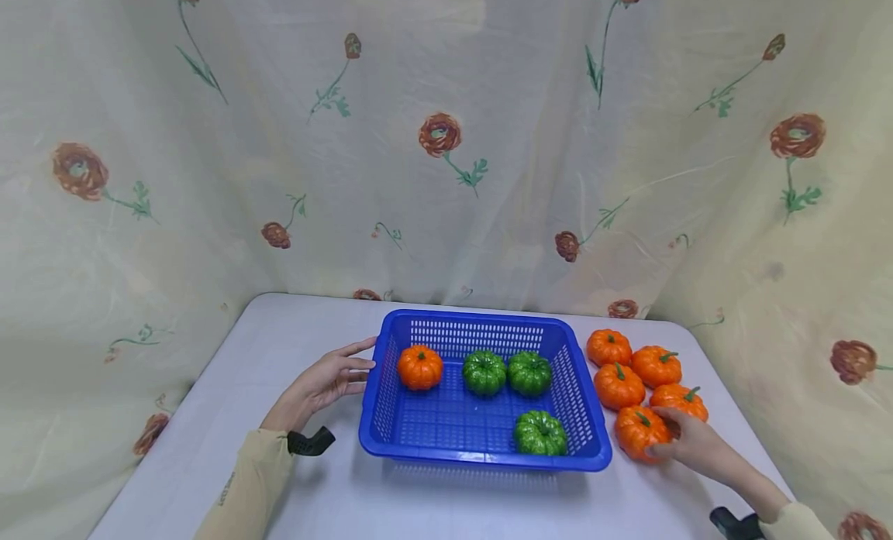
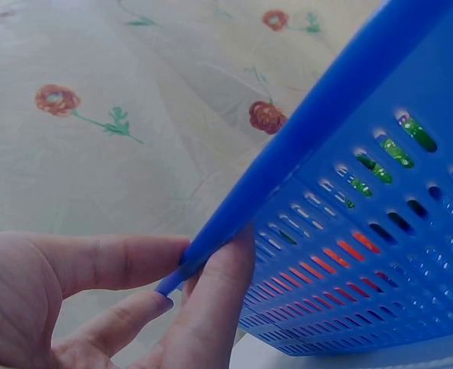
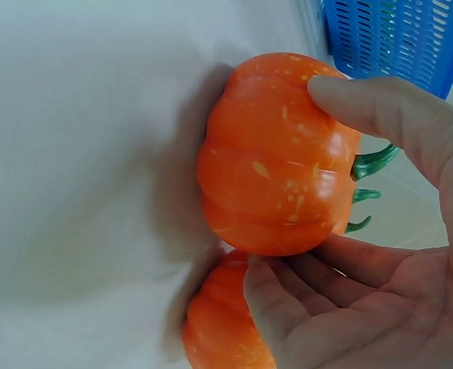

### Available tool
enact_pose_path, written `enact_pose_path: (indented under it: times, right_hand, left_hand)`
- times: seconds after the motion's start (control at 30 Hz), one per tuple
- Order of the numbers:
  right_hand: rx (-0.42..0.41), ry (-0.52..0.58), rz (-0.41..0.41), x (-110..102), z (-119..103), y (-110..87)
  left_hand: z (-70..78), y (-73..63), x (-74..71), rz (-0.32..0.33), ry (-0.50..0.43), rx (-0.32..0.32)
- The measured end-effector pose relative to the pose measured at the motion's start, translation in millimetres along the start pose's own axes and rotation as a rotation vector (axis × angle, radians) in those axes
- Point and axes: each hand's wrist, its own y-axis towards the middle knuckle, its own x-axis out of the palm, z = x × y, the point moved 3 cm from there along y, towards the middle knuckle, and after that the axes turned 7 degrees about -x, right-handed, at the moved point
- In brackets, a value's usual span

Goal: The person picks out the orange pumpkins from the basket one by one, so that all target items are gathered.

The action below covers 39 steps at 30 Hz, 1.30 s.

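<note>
At the left side of a blue plastic basket (image 1: 481,456), my left hand (image 1: 331,381) pinches the rim; the left wrist view has the fingertips (image 2: 230,261) on both sides of that edge. Inside the basket are one orange pumpkin (image 1: 420,368) and three green pumpkins (image 1: 484,373). To the right of the basket my right hand (image 1: 698,445) grips the nearest orange pumpkin (image 3: 280,161), thumb on one side and fingers on the other. Its green stem (image 3: 374,162) points towards the palm. The pumpkin is close over the white table in the right wrist view.
Several more orange pumpkins (image 1: 618,386) lie in a cluster along the right side of the basket. One of them (image 3: 228,319) lies right beside the gripped one. The white table (image 1: 307,323) backs onto a hanging flowered curtain (image 1: 502,214), which also stands along both sides.
</note>
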Motion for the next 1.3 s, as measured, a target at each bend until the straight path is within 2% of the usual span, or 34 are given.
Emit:
enact_pose_path:
  times: [0.17, 0.27, 0.47, 0.63, 0.83, 1.0, 1.3]
  right_hand:
    - [-0.017, -0.021, 0.004, -5, -7, 2.0]
    - [-0.045, -0.032, 0.015, -15, -20, 4.6]
    - [-0.169, -0.004, 0.065, -40, -67, 22.1]
    - [-0.242, 0.023, 0.059, -42, -108, 45.1]
    - [-0.366, 0.041, 0.029, -25, -148, 72.9]
    - [-0.456, 0.108, -0.023, -5, -180, 97.3]
    - [-0.489, 0.156, -0.166, 51, -231, 136.4]
  left_hand:
    - [0.2, 0.5, -1.4, 0.005, -0.002, 0.001]
    - [-0.9, 0.6, -3.1, 0.013, -0.003, 0.001]
    - [-1.1, 1.6, -4.3, 0.024, -0.002, 0.000]
    - [-0.7, 2.3, -1.5, 0.008, 0.002, 0.007]
    - [-3.0, 2.1, 0.8, -0.030, 0.006, 0.015]
    - [-3.8, 2.0, -1.5, -0.020, -0.001, 0.016]
    - [-1.0, 1.5, -4.2, -0.010, -0.012, 0.023]
